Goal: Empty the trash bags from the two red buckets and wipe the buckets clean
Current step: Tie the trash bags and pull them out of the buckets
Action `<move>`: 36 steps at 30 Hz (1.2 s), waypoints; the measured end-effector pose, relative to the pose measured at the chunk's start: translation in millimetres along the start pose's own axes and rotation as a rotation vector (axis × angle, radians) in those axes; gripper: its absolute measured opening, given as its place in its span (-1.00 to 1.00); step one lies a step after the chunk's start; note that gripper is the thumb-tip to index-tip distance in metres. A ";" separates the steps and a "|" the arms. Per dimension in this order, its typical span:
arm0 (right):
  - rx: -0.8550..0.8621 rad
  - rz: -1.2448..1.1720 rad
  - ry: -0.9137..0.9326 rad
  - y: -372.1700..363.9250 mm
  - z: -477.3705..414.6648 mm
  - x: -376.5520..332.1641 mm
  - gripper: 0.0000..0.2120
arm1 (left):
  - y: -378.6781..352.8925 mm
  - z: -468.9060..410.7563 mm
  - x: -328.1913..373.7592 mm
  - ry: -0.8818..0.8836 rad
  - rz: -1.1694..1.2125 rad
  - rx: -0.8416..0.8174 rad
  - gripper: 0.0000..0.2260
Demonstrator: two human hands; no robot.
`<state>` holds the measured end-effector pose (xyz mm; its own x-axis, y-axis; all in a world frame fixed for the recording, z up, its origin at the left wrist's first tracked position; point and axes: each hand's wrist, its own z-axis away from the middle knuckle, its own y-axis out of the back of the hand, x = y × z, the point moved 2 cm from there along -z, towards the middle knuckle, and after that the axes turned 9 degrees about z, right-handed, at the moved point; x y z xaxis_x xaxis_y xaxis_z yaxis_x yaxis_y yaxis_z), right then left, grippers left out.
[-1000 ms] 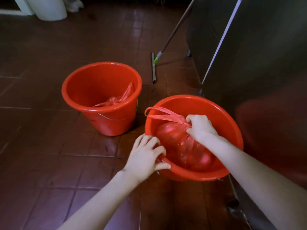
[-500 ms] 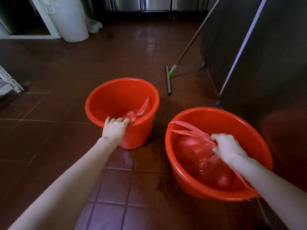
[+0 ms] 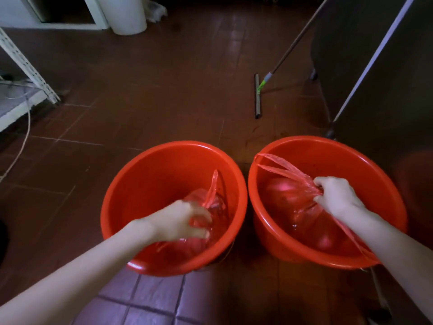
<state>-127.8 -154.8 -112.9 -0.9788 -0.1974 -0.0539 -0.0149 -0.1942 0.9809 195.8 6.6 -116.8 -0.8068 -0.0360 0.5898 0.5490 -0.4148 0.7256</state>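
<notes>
Two red buckets stand side by side on the brown tiled floor. Inside the left bucket (image 3: 150, 165) lies a red plastic trash bag (image 3: 215, 202), and my left hand (image 3: 180, 219) reaches in with its fingers curled round the bag's top. The right bucket (image 3: 339, 151) holds a fuller red trash bag (image 3: 288, 202). My right hand (image 3: 335, 198) grips that bag's gathered neck, with its loose handles (image 3: 276, 165) trailing to the left over the bucket's rim.
A floor squeegee (image 3: 257, 97) with a long handle leans behind the buckets. A dark metal cabinet (image 3: 386, 66) stands close at the right. A white bin (image 3: 126, 15) is at the back left, and a white rack (image 3: 21, 66) with cables at the far left.
My left hand left the right bucket's rim, touched the left bucket's rim, then went inside and took hold of its bag. The left bucket now sits close beside the right one.
</notes>
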 end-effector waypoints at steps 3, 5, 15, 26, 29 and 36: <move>-0.002 0.002 0.002 -5.0 4.5 0.2 -0.83 | -13.3 -28.1 -21.8 0.258 -0.126 0.203 -0.48; 0.000 -0.003 0.002 -7.8 7.6 1.1 -0.81 | -43.1 -47.1 -29.8 0.434 -0.168 0.073 -0.33; -0.015 -0.114 -0.023 -0.1 13.6 16.4 -0.72 | -59.5 -61.5 -51.5 0.538 -0.011 0.223 -0.58; 0.020 -0.192 0.019 185.7 50.9 -8.0 -0.58 | 111.0 12.3 65.4 0.625 -0.170 0.201 -0.81; -0.021 -0.140 0.070 265.5 74.7 -23.5 -0.65 | 179.7 58.3 106.7 0.677 -0.046 0.261 -0.79; -0.009 -0.136 0.086 463.5 113.3 -79.6 -0.73 | 343.4 179.0 186.3 0.582 0.069 0.316 -0.74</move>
<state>-80.0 -120.2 367.1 -0.9468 -0.2500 -0.2026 -0.1443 -0.2329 0.9617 273.2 20.2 305.7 -0.7051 -0.5749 0.4151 0.5695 -0.1105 0.8145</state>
